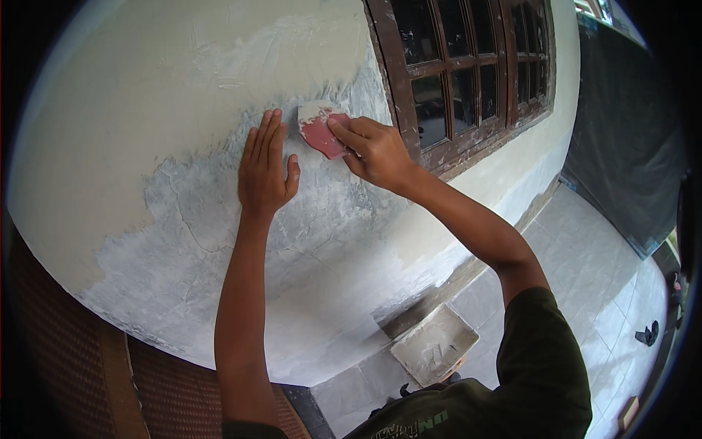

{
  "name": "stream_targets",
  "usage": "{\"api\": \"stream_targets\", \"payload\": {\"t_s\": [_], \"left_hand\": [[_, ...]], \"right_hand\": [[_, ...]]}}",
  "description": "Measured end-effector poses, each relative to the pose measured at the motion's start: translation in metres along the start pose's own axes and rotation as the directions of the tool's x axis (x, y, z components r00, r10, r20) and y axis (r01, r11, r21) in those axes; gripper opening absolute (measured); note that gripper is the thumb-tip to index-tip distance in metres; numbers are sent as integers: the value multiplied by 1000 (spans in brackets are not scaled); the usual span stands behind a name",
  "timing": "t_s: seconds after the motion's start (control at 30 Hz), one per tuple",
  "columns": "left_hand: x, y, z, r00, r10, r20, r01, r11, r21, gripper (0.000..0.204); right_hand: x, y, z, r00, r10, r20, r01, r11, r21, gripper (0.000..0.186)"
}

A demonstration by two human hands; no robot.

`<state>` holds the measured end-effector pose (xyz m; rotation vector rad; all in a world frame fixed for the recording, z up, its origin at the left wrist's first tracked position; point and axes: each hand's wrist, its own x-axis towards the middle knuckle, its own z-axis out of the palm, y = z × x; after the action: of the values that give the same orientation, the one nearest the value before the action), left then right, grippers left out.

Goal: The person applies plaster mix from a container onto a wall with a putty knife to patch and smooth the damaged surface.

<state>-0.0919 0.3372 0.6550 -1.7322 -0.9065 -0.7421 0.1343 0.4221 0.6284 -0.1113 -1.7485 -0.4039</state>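
My right hand (376, 152) grips a pink putty scraper (322, 133) whose upper edge is smeared with cream filler. The scraper is up against the wall (292, 44), just left of the window frame. Beside it, my left hand (265, 164) rests flat on the wall with fingers stretched upward and thumb apart, holding nothing. Cream filler coats the upper wall. Around and below my hands a rough grey-white patch (241, 241) shows, with a thin crack running down its left part.
A brown wooden window (461, 73) with dark panes is at the upper right. On the tiled floor (504, 307) below stands a tray (435, 344) smeared with filler. A dark sheet (629, 139) hangs at the right. Brown woven panels (58, 351) are at the lower left.
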Motion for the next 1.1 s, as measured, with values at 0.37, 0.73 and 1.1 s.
{"api": "stream_targets", "payload": {"t_s": [0.37,0.73,1.1], "left_hand": [[-1,0,2,1000,-10,-3,10,1000,-3,47],[3,3,3,1000,0,10,0,1000,22,45],[3,4,3,1000,-3,4,3,1000,22,45]], "right_hand": [[31,59,6,992,121,-45,-130,919,-374,42],[82,82,-19,960,94,-265,-177,935,-307,44],[87,54,-13,961,68,-267,-139,957,-256,43]]}}
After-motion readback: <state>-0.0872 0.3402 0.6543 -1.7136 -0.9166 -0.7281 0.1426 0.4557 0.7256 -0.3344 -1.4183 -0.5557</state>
